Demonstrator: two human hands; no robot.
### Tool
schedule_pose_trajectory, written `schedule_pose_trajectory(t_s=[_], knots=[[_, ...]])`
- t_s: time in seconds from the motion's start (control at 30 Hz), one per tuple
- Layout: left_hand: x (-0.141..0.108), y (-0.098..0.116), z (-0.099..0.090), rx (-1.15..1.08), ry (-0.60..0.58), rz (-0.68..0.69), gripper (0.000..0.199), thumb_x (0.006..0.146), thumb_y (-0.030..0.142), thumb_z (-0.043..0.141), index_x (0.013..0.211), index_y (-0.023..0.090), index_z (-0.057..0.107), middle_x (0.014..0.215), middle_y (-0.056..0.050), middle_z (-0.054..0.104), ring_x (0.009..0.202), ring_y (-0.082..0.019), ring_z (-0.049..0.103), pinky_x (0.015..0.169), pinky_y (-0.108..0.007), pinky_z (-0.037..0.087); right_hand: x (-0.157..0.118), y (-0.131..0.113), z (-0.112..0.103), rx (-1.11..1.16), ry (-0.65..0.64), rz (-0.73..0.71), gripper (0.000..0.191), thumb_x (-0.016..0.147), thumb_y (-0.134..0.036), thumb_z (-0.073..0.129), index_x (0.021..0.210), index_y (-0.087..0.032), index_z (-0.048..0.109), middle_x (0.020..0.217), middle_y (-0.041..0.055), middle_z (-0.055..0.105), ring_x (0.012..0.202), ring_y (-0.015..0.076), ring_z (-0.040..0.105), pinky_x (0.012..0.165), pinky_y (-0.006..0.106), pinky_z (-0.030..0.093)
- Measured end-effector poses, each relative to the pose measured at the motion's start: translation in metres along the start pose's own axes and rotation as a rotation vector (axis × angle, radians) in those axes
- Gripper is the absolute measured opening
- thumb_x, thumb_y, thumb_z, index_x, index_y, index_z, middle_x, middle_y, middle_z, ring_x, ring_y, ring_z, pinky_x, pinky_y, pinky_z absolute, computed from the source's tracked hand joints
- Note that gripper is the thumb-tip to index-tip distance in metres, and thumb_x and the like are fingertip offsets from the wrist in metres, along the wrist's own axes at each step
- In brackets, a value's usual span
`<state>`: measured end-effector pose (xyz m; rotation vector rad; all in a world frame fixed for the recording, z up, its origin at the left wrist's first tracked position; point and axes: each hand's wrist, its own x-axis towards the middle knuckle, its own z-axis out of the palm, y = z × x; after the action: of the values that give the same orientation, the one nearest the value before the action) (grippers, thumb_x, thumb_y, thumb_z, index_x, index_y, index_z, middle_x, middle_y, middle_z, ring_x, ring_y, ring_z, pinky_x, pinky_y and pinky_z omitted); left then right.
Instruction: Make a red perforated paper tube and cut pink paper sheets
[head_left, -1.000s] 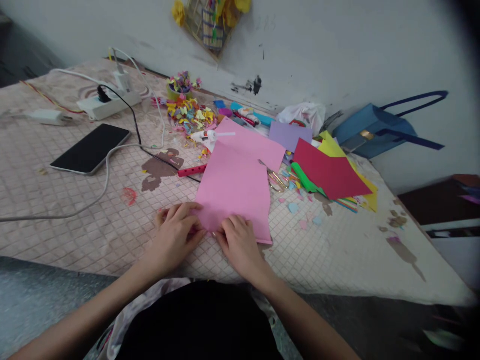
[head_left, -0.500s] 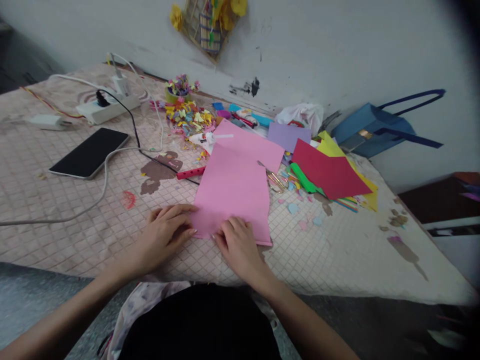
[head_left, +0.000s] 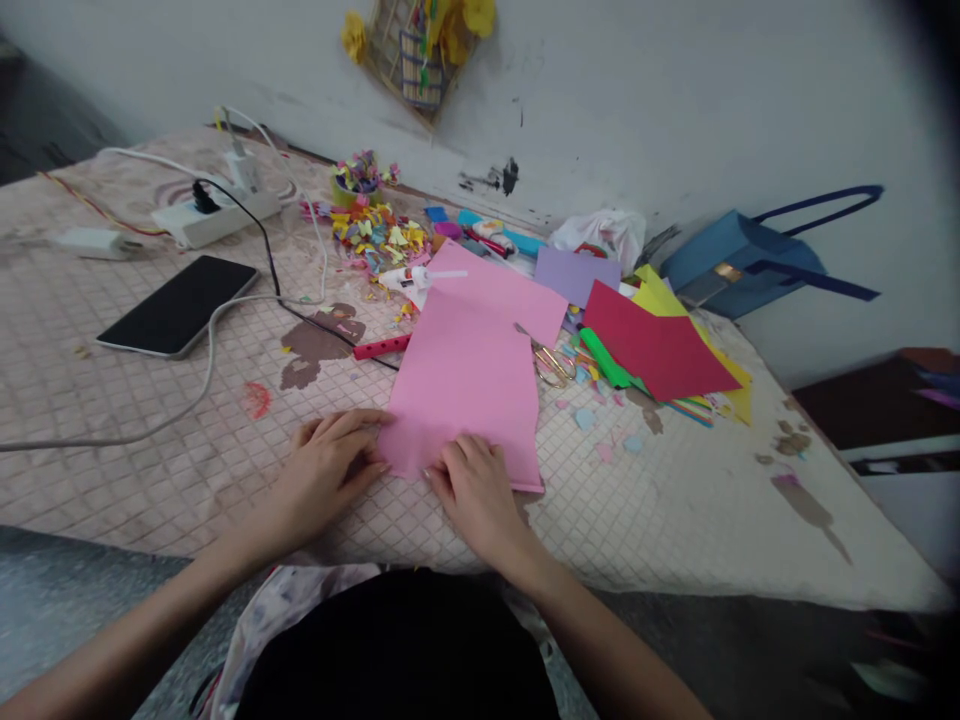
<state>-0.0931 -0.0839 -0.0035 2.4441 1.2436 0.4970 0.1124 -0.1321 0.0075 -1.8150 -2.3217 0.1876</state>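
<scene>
A pink sheet of paper (head_left: 472,370) lies on the patterned tablecloth in front of me, with a narrow fold along its near edge. My left hand (head_left: 330,472) is closed at the near left corner, thumb and fingers pinching the paper. Near the middle of that edge, my right hand (head_left: 480,495) grips the fold with curled fingers. Gold-handled scissors (head_left: 553,362) rest against the sheet's right side. Beyond it lie another pink sheet (head_left: 517,285) and a white glue gun (head_left: 405,278). A red stick with dark holes (head_left: 382,347) touches the left side.
A black tablet (head_left: 180,305), a power strip (head_left: 217,217) and loose cables occupy the left. Colourful paper scraps (head_left: 382,235) are heaped at the back. Red paper (head_left: 652,345), yellow paper (head_left: 739,400) and a blue bag (head_left: 742,262) are on the right, near the wall.
My left hand has shifted very slightly left at the corner of the pink paper. My right hand stays at the folded edge.
</scene>
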Motion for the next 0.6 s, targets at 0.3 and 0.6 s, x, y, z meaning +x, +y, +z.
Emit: schedule_pose_trajectory(t_s=[0.3,0.6], knots=[[0.002,0.009,-0.001,0.009,0.014,-0.024,0.016,0.087,0.027,0.051,0.075,0.02,0.057,0.126,-0.006,0.057,0.113,-0.027,0.051,0.092,-0.047,0.033,0.0,0.0,0.001,0.002,0.003,0.009,0.012,0.092,-0.025,0.055,0.083,-0.018,0.055,0.09,0.0059,0.063,0.09,0.0238,0.056,0.074,0.036,0.035],[0.009,0.03,0.005,-0.011,0.036,-0.014,0.008,0.085,0.029,0.059,0.081,0.023,0.063,0.129,-0.007,0.054,0.118,-0.032,0.046,0.095,-0.054,0.03,-0.001,0.002,0.001,0.039,0.013,0.014,0.011,0.092,-0.025,0.056,0.083,-0.018,0.055,0.089,0.0049,0.063,0.089,0.0236,0.056,0.073,0.036,0.036]])
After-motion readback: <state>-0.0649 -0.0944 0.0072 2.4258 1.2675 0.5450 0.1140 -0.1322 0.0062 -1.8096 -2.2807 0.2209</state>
